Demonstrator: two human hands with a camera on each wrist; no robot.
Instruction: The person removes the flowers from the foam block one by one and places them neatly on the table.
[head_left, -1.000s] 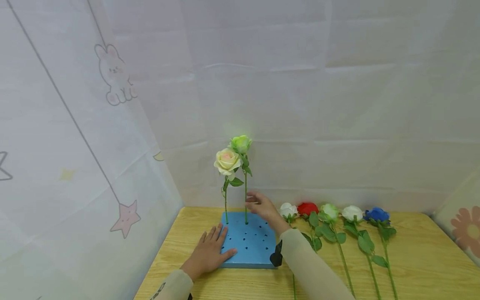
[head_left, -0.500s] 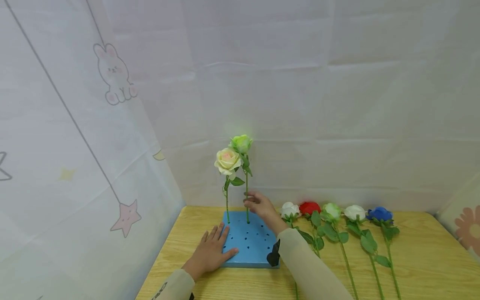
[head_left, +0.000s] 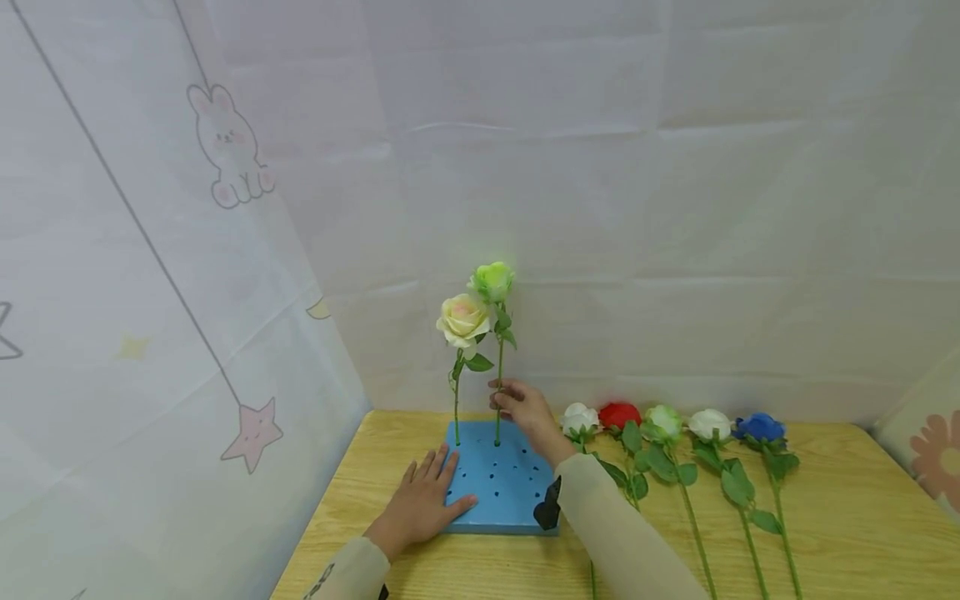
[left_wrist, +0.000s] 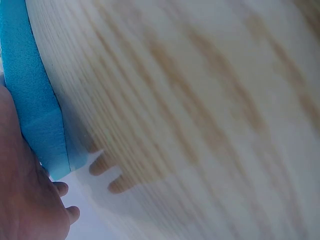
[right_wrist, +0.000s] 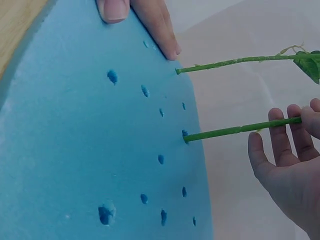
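Note:
A blue foam board with several holes lies on the table. My left hand rests on its left edge with fingers spread; the left wrist view shows the hand beside the board's side. Two artificial roses stand in the far holes: a cream rose on the left and a light green rose on the right. My right hand pinches the green rose's stem between thumb and fingers, above the board. The stem's lower end sits in a hole.
Right of the board, several roses lie in a row: a white one, a red one, a pale green one, another white one and a blue one. A pale curtain hangs behind the table.
The green rose's head has moved slightly up and right, and its stem leans a little to the right. The cream rose has shifted slightly right. My left hand stays on the board.

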